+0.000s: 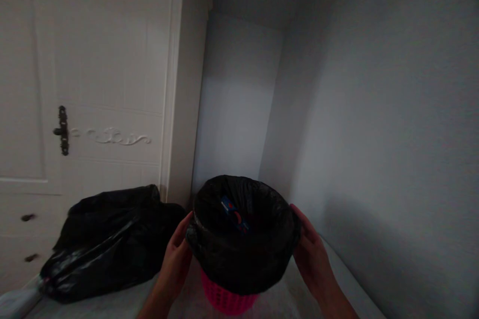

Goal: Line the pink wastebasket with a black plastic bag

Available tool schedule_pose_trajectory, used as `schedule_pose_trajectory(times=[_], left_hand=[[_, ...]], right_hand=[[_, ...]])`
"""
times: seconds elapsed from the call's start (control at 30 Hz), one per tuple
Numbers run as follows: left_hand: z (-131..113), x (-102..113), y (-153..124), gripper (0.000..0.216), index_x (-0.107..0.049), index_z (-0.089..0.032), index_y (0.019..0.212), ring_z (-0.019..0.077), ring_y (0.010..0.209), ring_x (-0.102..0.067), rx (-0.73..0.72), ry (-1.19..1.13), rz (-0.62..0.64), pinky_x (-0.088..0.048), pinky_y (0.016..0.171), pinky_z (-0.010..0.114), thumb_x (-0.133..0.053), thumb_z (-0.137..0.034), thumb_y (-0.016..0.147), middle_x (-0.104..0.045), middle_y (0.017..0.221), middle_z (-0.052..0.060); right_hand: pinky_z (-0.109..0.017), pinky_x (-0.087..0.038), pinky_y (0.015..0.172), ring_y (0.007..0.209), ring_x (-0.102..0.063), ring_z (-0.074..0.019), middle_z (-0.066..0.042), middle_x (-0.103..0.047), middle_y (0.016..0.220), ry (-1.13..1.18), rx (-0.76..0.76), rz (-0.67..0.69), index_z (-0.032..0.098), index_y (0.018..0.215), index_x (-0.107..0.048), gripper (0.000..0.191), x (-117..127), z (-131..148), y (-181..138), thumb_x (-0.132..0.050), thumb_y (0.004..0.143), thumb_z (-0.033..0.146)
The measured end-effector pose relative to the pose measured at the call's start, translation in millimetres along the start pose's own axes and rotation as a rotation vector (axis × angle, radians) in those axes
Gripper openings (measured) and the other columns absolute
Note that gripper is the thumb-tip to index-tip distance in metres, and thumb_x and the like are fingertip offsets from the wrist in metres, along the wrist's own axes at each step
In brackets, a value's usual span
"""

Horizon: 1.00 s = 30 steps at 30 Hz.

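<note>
A pink basket-style bin (226, 299) stands in front of me, lined with a black plastic bag (243, 249) folded over its rim. Something blue and red (232, 213) lies inside the bag. My left hand (177, 254) presses against the bag's left side with fingers curled on the plastic. My right hand (312, 254) lies against the bag's right side, fingers extended along it. Both hands flank the bin's rim.
A full black rubbish bag (108, 241) lies to the left of the bin on the pale floor. Behind it stands a white cupboard (97, 75) with a dark handle (62, 130). White walls close in at the back and right.
</note>
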<state>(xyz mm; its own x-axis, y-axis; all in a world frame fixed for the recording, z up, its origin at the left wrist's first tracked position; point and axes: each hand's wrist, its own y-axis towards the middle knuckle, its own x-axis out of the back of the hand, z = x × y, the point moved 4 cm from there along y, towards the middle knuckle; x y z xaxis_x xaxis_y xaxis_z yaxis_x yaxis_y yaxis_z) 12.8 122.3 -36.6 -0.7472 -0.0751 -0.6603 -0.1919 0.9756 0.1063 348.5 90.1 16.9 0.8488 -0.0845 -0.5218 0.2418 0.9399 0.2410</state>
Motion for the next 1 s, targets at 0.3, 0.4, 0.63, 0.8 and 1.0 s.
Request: schedule_pose_trajectory(times=[0.3,0.4,0.63,0.8,1.0], left_hand=[[1,1,0,0.108,-0.067,-0.035,0.145,0.0422,0.148,-0.052,-0.042,0.154,0.085,-0.055,0.112,0.042,-0.107,-0.035,0.044,-0.066,0.153,0.011],[-10,-8,-7,0.111,-0.060,-0.038,0.152,0.0414,0.154,-0.044,-0.126,0.176,0.117,-0.053,0.114,0.041,-0.105,-0.040,0.051,-0.056,0.163,0.009],[-38,-38,-25,0.109,-0.051,-0.040,0.159,0.0408,0.157,-0.038,-0.127,0.134,0.186,-0.053,0.112,0.042,-0.096,-0.061,0.061,-0.044,0.171,0.006],[-53,-50,-22,0.105,-0.061,-0.036,0.152,0.0397,0.155,-0.042,-0.141,0.081,0.260,-0.048,0.117,0.041,-0.098,-0.061,0.057,-0.049,0.168,0.009],[-68,-53,-10,0.079,-0.073,-0.025,0.133,0.0373,0.135,-0.062,-0.137,0.170,0.303,-0.055,0.104,0.036,-0.093,-0.061,0.066,-0.069,0.145,0.013]], right_hand=[[-0.047,-0.054,0.105,0.124,-0.067,-0.0339,-0.008,-0.074,0.139,-0.230,0.183,-0.044,0.035,0.133,-0.073,0.073,12,3,9,-0.098,0.066,0.048],[-0.047,-0.046,0.116,0.134,-0.061,-0.0347,-0.008,-0.071,0.142,-0.332,0.281,-0.008,0.032,0.129,-0.076,0.068,13,11,11,-0.093,0.070,0.059],[-0.047,-0.039,0.122,0.140,-0.056,-0.0368,-0.009,-0.071,0.143,-0.479,0.367,0.112,0.031,0.128,-0.077,0.065,-11,34,8,-0.079,0.079,0.073],[-0.049,-0.038,0.122,0.137,-0.058,-0.0388,-0.010,-0.073,0.139,-0.500,0.328,0.195,0.030,0.127,-0.078,0.071,-30,44,6,-0.077,0.076,0.079],[-0.050,-0.044,0.116,0.130,-0.062,-0.0379,-0.010,-0.076,0.132,-0.547,0.300,0.235,0.030,0.120,-0.079,0.059,-42,46,7,-0.075,0.081,0.075]])
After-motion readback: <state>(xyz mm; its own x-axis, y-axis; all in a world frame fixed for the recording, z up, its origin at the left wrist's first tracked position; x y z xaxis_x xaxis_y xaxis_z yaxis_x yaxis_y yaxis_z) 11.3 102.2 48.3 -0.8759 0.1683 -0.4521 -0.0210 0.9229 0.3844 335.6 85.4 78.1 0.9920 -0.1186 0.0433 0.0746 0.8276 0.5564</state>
